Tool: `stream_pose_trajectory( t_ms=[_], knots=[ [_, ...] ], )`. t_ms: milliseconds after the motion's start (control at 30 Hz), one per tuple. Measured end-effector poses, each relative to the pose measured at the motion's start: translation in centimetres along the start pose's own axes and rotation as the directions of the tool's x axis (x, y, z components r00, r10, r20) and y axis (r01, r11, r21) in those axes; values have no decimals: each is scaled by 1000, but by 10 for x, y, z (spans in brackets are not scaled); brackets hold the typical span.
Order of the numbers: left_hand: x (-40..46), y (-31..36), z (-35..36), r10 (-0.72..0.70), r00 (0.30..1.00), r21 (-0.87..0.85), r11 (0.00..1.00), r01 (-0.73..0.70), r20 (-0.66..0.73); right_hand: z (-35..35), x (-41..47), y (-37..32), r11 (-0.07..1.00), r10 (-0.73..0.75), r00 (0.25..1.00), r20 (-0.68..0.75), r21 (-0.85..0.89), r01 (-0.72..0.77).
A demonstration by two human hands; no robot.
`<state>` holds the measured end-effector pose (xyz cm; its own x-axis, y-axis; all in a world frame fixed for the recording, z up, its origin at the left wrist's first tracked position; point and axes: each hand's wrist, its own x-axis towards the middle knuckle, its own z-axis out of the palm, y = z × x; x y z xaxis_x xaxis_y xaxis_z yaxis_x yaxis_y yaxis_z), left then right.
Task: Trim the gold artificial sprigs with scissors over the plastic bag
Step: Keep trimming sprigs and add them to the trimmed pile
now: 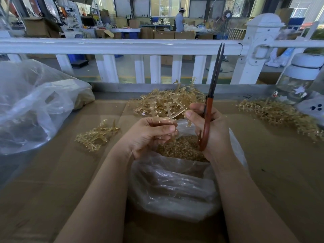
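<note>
Sprig held over bag, scissors upright

Hands meet over the open clear plastic bag (175, 181) at centre of the cardboard-covered table (61, 172). Left hand (149, 135) has fingers curled round a gold artificial sprig (168, 116), whose stem arcs toward 2 o'clock to the right hand (208, 127). Right thumb tip touches the sprig's far end. Right hand also grips red-handled scissors (212, 95), handle loops down inside the palm, dark blades pointing up at 12 o'clock and nearly together. Blades not on the sprig. Bag mouth sits directly beneath both hands, and gold trimmings (182, 149) are heaped inside it.

Pile of gold sprigs (164, 100) lies just beyond the hands at 12 o'clock. Small cluster of sprigs (96, 135) is at 9 o'clock, apart from the bag. Another spread of sprigs (280, 116) is at 2 o'clock. Large crumpled plastic bag (31, 106) sits at 10 o'clock. Glass jar with a white lid (301, 78) stands at 2 o'clock by the table edge. White railing (122, 46) runs across behind the table. Person in a pale top (179, 21) stands far off at 12 o'clock among cardboard boxes.
</note>
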<state>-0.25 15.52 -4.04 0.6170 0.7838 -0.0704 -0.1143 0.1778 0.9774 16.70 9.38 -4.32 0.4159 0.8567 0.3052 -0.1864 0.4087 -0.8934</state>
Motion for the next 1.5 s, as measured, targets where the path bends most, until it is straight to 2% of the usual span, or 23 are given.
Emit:
stream_pose_trajectory(
  t_ms=[67,200,333,500,567,667,800,1100,1333,1500],
  knots=[
    [-1,0,2,4,1000,-2,1000,-4,-22,0,1,2,1000,-13,1000,0,-25,13],
    [1,2,1,57,996,-167,984,-67,-65,0,1,4,998,-44,999,18,-37,44],
    [1,5,-1,126,979,-254,953,-164,-159,4,1,5,973,-111,994,-20,-204,104],
    [3,5,-3,181,948,-281,925,-255,-263,1,0,11,918,-110,993,49,-379,120],
    [4,4,-3,195,937,-281,919,-278,-291,1,0,13,855,-83,993,83,-506,114],
    [5,4,-5,227,926,-291,903,-316,-302,2,-3,16,701,-55,987,153,-698,147],
    [4,5,-8,281,907,-260,893,-367,-314,1,-5,18,494,-56,979,194,-847,196],
    [0,7,-6,335,897,-189,898,-396,-289,0,-7,14,291,-108,964,242,-920,263],
    [-3,9,-2,341,902,-169,904,-392,-266,0,-8,13,297,-99,968,231,-921,250],
    [-2,9,-3,323,898,-188,903,-387,-298,-1,-6,13,270,-103,968,229,-930,248]
  ],
)
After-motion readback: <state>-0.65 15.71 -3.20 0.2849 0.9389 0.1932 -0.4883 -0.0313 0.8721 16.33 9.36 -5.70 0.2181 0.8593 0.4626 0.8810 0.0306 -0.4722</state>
